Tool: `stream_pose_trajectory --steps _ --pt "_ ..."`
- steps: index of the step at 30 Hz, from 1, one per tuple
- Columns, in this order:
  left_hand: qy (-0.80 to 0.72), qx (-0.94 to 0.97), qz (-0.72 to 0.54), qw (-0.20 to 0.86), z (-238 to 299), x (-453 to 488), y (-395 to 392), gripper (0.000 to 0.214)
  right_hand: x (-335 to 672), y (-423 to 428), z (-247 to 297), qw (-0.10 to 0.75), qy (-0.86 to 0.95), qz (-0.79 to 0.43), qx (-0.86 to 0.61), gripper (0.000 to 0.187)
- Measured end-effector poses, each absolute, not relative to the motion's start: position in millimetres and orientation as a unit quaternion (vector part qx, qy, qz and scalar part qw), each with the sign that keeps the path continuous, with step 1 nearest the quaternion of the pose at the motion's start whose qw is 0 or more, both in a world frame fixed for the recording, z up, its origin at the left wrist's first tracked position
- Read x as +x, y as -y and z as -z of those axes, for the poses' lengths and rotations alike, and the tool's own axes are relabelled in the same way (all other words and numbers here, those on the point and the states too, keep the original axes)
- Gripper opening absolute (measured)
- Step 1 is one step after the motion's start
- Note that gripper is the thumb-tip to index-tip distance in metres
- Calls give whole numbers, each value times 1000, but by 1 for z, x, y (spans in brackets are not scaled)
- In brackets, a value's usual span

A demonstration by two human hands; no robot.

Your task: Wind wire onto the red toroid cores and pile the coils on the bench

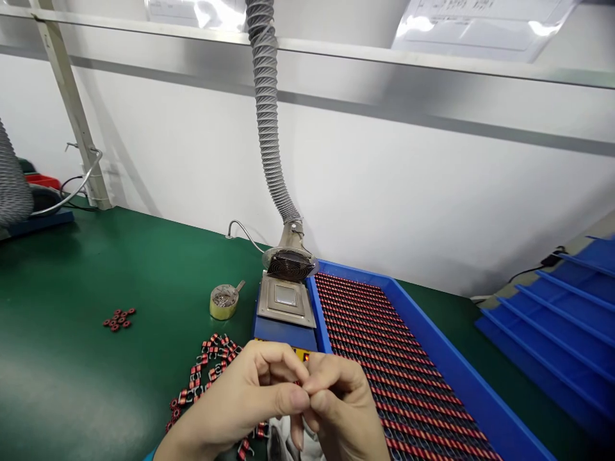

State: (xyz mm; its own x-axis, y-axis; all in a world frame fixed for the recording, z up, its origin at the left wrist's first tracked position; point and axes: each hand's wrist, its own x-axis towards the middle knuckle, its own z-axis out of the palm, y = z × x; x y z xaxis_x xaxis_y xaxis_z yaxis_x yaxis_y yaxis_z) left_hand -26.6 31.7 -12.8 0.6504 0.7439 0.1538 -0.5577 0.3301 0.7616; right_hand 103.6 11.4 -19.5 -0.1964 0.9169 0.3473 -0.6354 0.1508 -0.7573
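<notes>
My left hand point(240, 400) and my right hand point(343, 410) meet at the bottom centre, fingertips pinched together over the front of a blue solder pot point(284, 314). Something small sits between the fingertips, too hidden to name. Just left of my left hand lies a loose pile of red wound coil parts point(204, 371) on the green mat. To the right stands a blue tray point(456, 371) filled with rows of the same red coils point(384, 358).
A grey ribbed extraction hose point(266, 115) ends in a fan hood above the solder pot. A small tape roll holding scrap point(223, 301) and a cluster of red rings point(118, 318) lie on the mat. Stacked blue trays point(557, 320) stand at the right.
</notes>
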Motion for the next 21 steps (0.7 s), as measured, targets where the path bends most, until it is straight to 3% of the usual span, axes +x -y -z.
stream_pose_trajectory --steps 3,7,11,15,18,21 --pt "-186 446 -425 765 7 -30 -30 33 103 -12 20 642 461 -586 -177 4" --pt "-282 531 -466 649 2 -31 -27 15 107 -10 21 695 546 -371 -286 8" --pt "-327 664 -524 421 -4 -31 -21 14 109 -8 26 739 541 -269 -297 14" --pt "-298 715 -594 216 -8 -30 -18 18 103 -4 27 757 547 -112 -339 5" --pt "-288 720 -610 164 -9 -31 -18 17 97 -1 21 742 554 -37 -376 31" --pt "-294 723 -604 157 -8 -32 -18 17 91 0 13 725 590 -46 -352 51"
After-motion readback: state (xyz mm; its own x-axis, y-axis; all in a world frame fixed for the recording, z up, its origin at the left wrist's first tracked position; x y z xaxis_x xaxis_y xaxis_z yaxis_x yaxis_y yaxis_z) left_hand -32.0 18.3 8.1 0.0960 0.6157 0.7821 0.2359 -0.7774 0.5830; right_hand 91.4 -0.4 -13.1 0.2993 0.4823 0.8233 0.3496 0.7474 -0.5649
